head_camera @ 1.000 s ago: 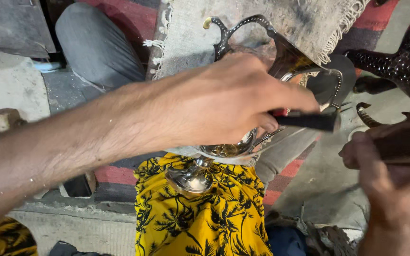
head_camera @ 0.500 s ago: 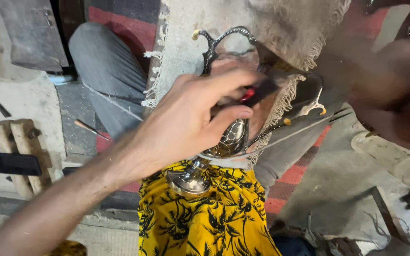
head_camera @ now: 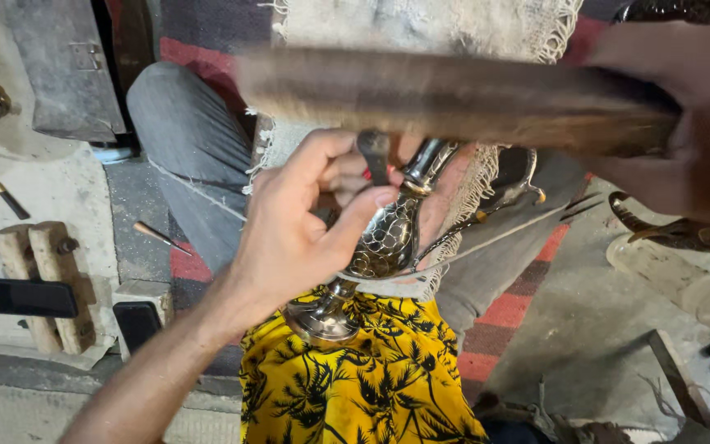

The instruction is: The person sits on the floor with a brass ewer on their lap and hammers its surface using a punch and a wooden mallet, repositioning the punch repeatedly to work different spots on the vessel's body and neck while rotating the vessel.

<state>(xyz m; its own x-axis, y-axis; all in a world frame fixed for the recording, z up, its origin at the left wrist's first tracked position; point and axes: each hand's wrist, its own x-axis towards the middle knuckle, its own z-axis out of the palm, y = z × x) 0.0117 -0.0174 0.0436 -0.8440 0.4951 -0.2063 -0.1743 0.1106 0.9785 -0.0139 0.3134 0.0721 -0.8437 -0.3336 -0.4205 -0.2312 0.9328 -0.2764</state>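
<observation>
On the person's lap, over a yellow cloth (head_camera: 355, 386) printed with black palm shapes, a silver-coloured metal ewer (head_camera: 384, 247) lies tilted, its round foot (head_camera: 322, 316) low toward the cloth and its neck pointing up and away. The left hand (head_camera: 306, 222) wraps around the ewer's patterned body, thumb pressed along the near side and fingers curled over the neck, where they also pinch a short dark tool (head_camera: 374, 156) against the metal; a small red patch shows just beside that tool, too hidden to name. The right hand (head_camera: 692, 123) is closed around a long brown wooden bar (head_camera: 454, 99), blurred, held crosswise above the ewer and not touching it. A pale fringed cloth (head_camera: 421, 33) hangs behind the ewer over grey-trousered legs (head_camera: 191, 156). On the floor toward the left edge lie two wooden blocks (head_camera: 43, 279) side by side, a flat black object (head_camera: 26, 298) across them, a second dark object (head_camera: 137, 325) near it, and two thin pointed tools (head_camera: 156, 235), well apart from one another. A dark curved metal piece (head_camera: 675, 233) rests on the floor at the right edge, beneath the right hand.
</observation>
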